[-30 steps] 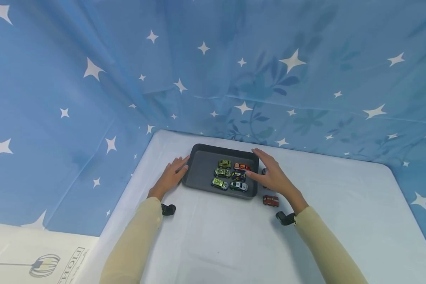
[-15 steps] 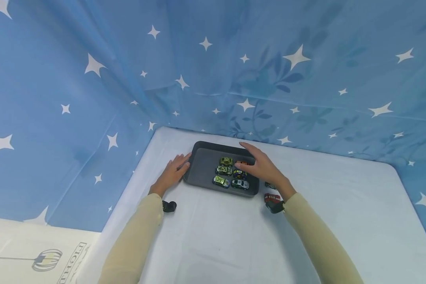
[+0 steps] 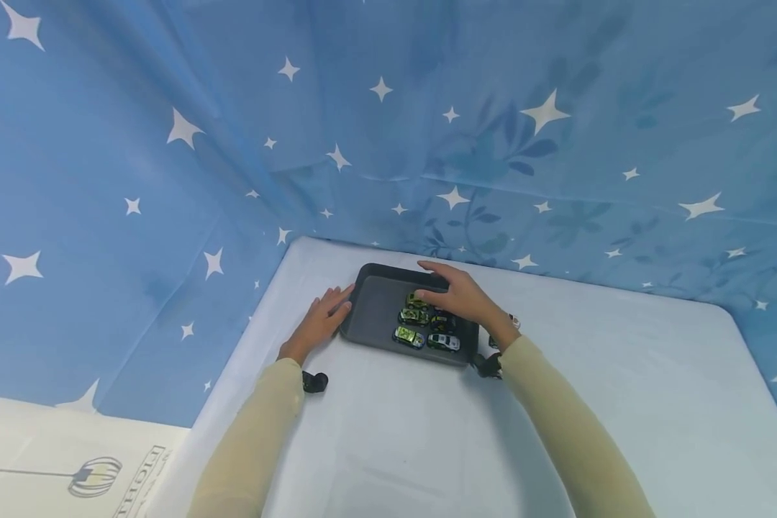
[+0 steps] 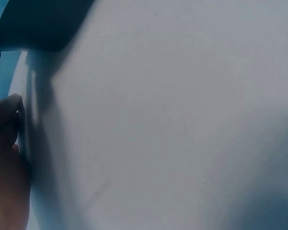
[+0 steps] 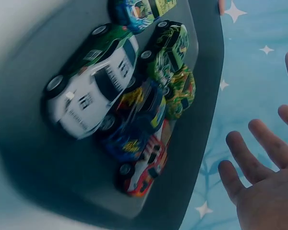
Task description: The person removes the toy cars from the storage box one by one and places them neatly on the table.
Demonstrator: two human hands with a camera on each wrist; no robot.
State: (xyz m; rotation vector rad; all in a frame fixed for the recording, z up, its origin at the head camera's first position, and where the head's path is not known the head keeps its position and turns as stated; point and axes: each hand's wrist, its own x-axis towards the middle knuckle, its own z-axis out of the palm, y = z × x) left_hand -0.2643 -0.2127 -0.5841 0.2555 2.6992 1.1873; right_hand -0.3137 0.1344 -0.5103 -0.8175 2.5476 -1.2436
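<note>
A dark grey tray (image 3: 369, 324) lies on the white table with several toy cars in its right half. My left hand (image 3: 317, 325) rests at the tray's left edge, fingers extended. Over the right part of the tray is my right hand (image 3: 462, 295), its fingers spread and holding nothing. In the right wrist view I see a white and green car (image 5: 93, 88), a blue car (image 5: 134, 129), a red car (image 5: 146, 165) and green-patterned cars (image 5: 170, 52). From above, the right hand hides the red car.
Right of the tray, a small toy car (image 3: 514, 321) shows beside my right wrist, partly covered. Black wrist cameras (image 3: 315, 382) are strapped to both arms. A blue star-patterned cloth (image 3: 388, 144) rises behind the white table (image 3: 388, 432).
My right hand has moved left, from the tray's right edge to over the cars. The red toy bus right of the tray is now hidden behind that wrist. My left hand stays at the tray's edge.
</note>
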